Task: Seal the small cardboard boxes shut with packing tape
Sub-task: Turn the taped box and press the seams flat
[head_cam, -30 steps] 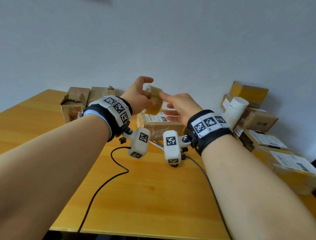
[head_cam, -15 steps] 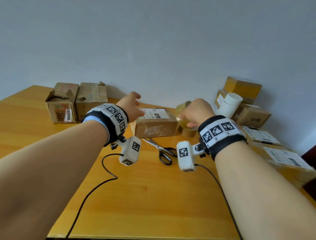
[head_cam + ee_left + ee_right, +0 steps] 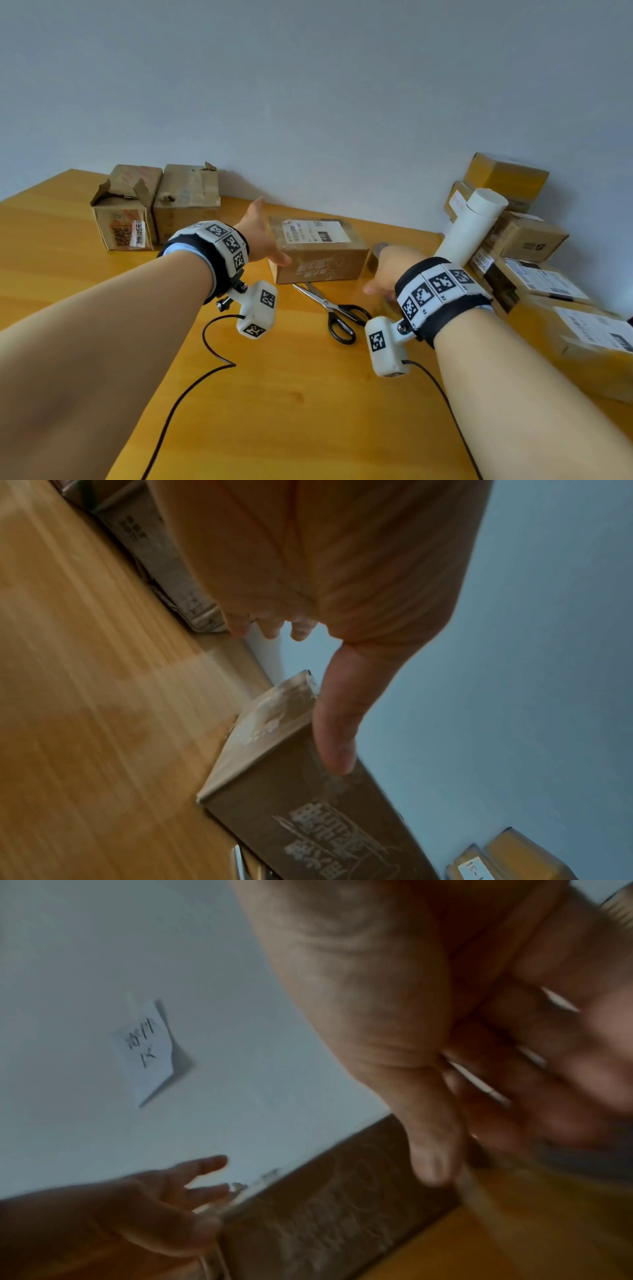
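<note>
Head view: soft, even daylight is falling across the glossy orange-brown wooden desk [image 3: 308, 411], casting faint shadows; the wide lens is bending the edges, stretching both forearms.
Left wrist view: dimmer; desk grain is streaking with motion blur, while the printed brown cardboard box [image 3: 308, 818] is staying fairly sharp.
Right wrist view: darkest; the right hand [image 3: 496, 1042] is smearing heavily, and the white paper note [image 3: 147, 1047] on the wall is throwing a crisp shadow.

head cam looks down over both forearms; wrist cams close along palms, share box [image 3: 317, 251]
</note>
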The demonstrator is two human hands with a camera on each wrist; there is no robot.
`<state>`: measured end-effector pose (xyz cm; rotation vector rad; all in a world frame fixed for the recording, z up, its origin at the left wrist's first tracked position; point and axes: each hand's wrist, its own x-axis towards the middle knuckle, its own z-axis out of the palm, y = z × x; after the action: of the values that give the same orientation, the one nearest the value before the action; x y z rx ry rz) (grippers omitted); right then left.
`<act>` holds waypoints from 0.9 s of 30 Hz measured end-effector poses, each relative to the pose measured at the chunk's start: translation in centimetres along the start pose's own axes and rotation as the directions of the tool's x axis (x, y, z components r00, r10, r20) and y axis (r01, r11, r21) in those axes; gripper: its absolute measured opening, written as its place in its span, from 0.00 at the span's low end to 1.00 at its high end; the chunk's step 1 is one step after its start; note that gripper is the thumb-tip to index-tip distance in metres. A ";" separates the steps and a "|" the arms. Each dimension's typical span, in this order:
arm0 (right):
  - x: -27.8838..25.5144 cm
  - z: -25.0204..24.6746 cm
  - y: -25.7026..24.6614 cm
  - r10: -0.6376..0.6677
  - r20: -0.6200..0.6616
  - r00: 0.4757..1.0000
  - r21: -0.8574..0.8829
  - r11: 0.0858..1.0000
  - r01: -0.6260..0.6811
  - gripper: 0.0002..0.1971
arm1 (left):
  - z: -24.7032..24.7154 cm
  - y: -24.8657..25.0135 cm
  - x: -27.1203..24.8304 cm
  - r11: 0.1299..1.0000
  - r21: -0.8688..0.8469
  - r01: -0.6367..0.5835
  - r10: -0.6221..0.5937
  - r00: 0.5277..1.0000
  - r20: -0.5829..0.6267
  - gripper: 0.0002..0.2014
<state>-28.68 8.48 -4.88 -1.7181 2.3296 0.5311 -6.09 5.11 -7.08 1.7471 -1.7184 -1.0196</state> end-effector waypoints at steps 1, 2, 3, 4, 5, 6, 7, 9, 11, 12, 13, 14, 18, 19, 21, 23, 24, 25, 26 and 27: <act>0.3 -0.5 -0.3 -0.005 -0.045 0.999 0.018 1.000 0.006 0.21 | 0.0 0.0 0.2 1.000 -0.001 -0.005 0.005 1.000 0.003 0.64; 0.4 -0.9 -0.7 -0.012 -0.067 0.998 0.014 1.000 0.013 0.20 | 0.0 0.0 0.5 1.000 0.000 -0.009 0.009 1.000 0.003 0.64; 0.6 -1.3 -0.9 -0.014 -0.075 0.997 0.017 1.000 0.016 0.20 | 0.0 -0.1 0.8 1.000 -0.004 -0.012 0.012 1.000 0.001 0.65; 0.7 -1.4 -1.1 -0.024 -0.106 0.994 0.035 0.999 0.028 0.18 | 0.0 -0.2 1.1 1.000 -0.019 -0.011 0.010 1.000 -0.003 0.65; 1.1 -1.6 -1.4 -0.026 -0.153 0.988 0.071 0.997 0.038 0.17 | 0.0 -0.3 1.5 0.999 -0.046 -0.008 0.007 1.000 -0.007 0.65; 1.3 -1.7 -1.6 -0.034 -0.215 0.976 0.118 0.991 0.061 0.17 | 0.0 -0.4 1.8 0.996 -0.086 -0.003 0.002 1.000 -0.012 0.64; 1.6 -1.6 -1.8 -0.034 -0.262 0.964 0.181 0.980 0.084 0.18 | 0.1 -0.5 2.1 0.992 -0.127 0.001 -0.003 1.000 -0.020 0.63; 2.3 -1.0 -2.2 -0.027 -0.316 0.949 0.338 0.931 0.139 0.26 | 0.4 -0.7 2.6 0.983 -0.181 0.004 -0.012 0.999 -0.043 0.62; 2.6 -0.1 -2.5 -0.064 -0.295 0.953 0.433 0.881 0.193 0.33 | 0.8 -0.9 3.0 0.981 -0.195 0.015 -0.026 0.998 -0.054 0.60; 2.6 0.3 -2.7 -0.084 -0.282 0.956 0.445 0.871 0.208 0.34 | 0.9 -1.1 3.3 0.978 -0.208 0.027 -0.038 0.998 -0.049 0.60; 2.6 0.7 -2.8 -0.091 -0.278 0.956 0.450 0.867 0.213 0.33 | 1.0 -1.2 3.5 0.972 -0.233 0.040 -0.050 0.998 -0.037 0.59; 2.4 1.0 -2.9 -0.092 -0.284 0.954 0.463 0.858 0.221 0.33 | 1.0 -1.3 3.6 0.963 -0.263 0.054 -0.063 0.998 -0.023 0.58; 2.4 1.2 -3.0 -0.123 -0.296 0.947 0.502 0.823 0.264 0.32 | 0.6 -2.1 3.7 0.947 -0.313 0.071 -0.084 0.996 -0.028 0.52; 2.2 1.2 -3.0 -0.129 -0.292 0.948 0.495 0.827 0.265 0.32 | 0.6 -2.4 3.6 0.950 -0.305 0.064 -0.079 0.996 -0.035 0.50; 2.2 1.1 -3.0 -0.137 -0.286 0.948 0.501 0.822 0.270 0.32 | 0.6 -2.8 3.1 0.970 -0.237 0.052 -0.064 0.997 -0.041 0.54; 2.1 1.2 -3.1 -0.151 -0.284 0.947 0.517 0.807 0.284 0.32 | 0.7 -2.9 2.4 0.994 -0.094 0.048 -0.051 0.998 -0.036 0.64; 1.9 1.3 -3.2 -0.154 -0.289 0.945 0.531 0.796 0.292 0.32 | 0.6 -2.9 2.2 0.998 -0.046 0.040 -0.042 0.998 -0.046 0.67; 1.8 1.5 -3.3 -0.144 -0.292 0.946 0.553 0.781 0.290 0.33 | 0.5 -2.8 1.9 0.999 -0.031 0.031 -0.033 0.998 -0.058 0.68; 1.6 1.5 -3.3 -0.124 -0.302 0.945 0.581 0.762 0.286 0.34 | 0.4 -2.7 1.9 0.999 -0.032 0.020 -0.023 0.997 -0.075 0.68; 1.4 1.5 -3.3 -0.087 -0.300 0.950 0.613 0.745 0.262 0.36 | 0.2 -2.6 1.8 0.999 -0.039 0.006 -0.009 0.996 -0.093 0.68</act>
<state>-26.06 7.00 -7.32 -1.6712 2.0830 -0.5233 -4.73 3.59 -9.50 1.7501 -1.6260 -0.9531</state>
